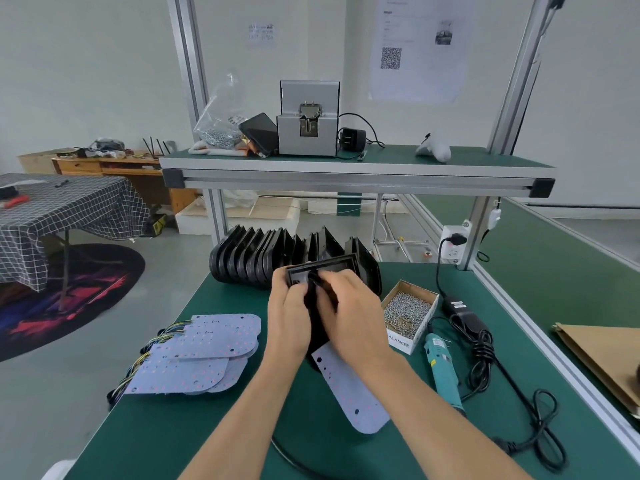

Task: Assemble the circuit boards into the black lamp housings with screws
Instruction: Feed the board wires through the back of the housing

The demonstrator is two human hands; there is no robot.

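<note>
Both hands (322,306) grip one black lamp housing (323,271) beside an open cardboard box (410,315) of screws (407,308)

Head view, worn, angled forward and down.
The green bench (214,427) is seen close from its near edge; distances are probably distorted by the wide lens.

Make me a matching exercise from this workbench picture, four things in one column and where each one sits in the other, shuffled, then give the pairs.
Things:
1. Teal electric screwdriver
2. Stack of pale blue circuit boards
3. Open cardboard box of silver screws
4. Grey metal screw feeder machine

Places:
A. On the upper shelf
B. On the green mat, left of the hands
C. Lying at the right, nearest the camera
D. Just right of the right hand

Pairs: 1-C, 2-B, 3-D, 4-A
</note>
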